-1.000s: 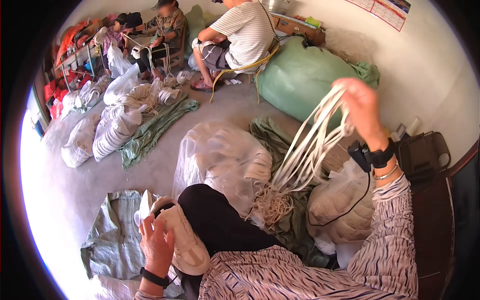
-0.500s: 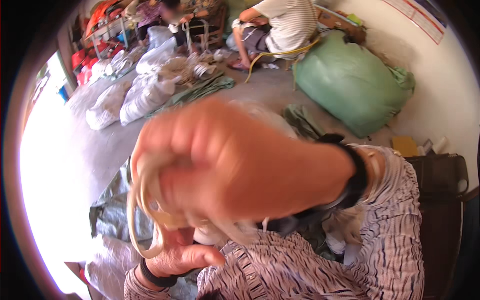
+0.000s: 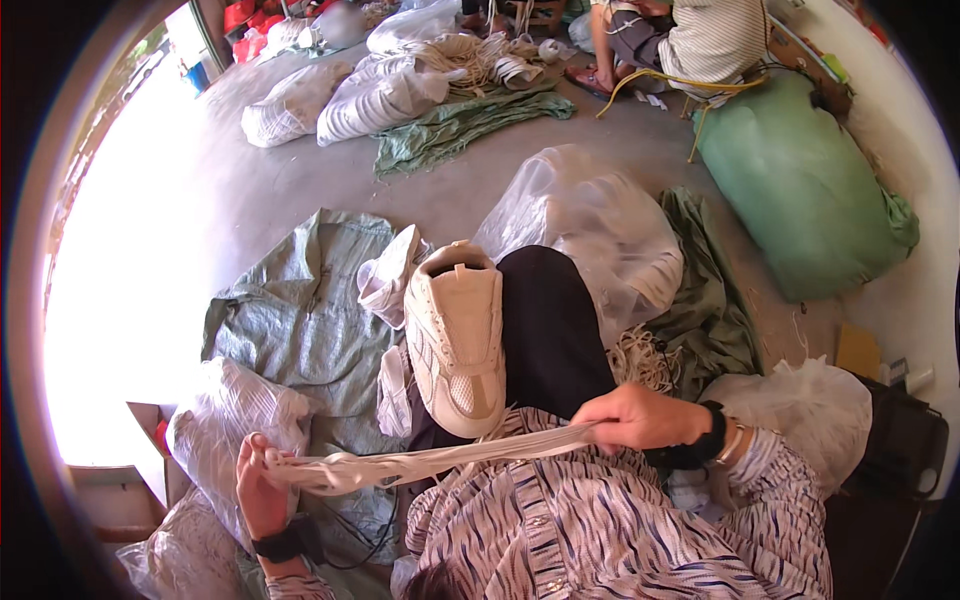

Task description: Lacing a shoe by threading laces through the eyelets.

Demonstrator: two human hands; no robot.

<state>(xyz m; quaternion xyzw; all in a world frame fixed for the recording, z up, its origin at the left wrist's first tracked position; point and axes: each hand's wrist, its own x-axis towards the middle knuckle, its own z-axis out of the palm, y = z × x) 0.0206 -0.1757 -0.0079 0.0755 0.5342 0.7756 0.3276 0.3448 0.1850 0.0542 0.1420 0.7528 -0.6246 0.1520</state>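
at the far left of the frame a glaring bright doorway washes out the edge, and in the lower left a clear plastic bag bulges with whitish contents. just beside it the left hand is closed, its raised fingers clamped on one end of a bundle of pale laces. above, left of centre, a grey-green woven sack lies crumpled on the floor, and farther up a stuffed white bag sits near a flat green cloth. a white shoe lies tilted at the sack's right edge. the laces run slantwise across the lower middle of the frame – drawn out between the two hands – and just above them is a cream shoe, toe toward the lower edge, beside a black-clad knee. behind the knee a see-through bag slumps in the middle. right of centre the right hand is closed on the other end of the laces, just below a tangle of cords. in the upper right a seated person in a striped top is partly cut off, near a big green bag – and at the right edge a dark case stands beside another clear bag
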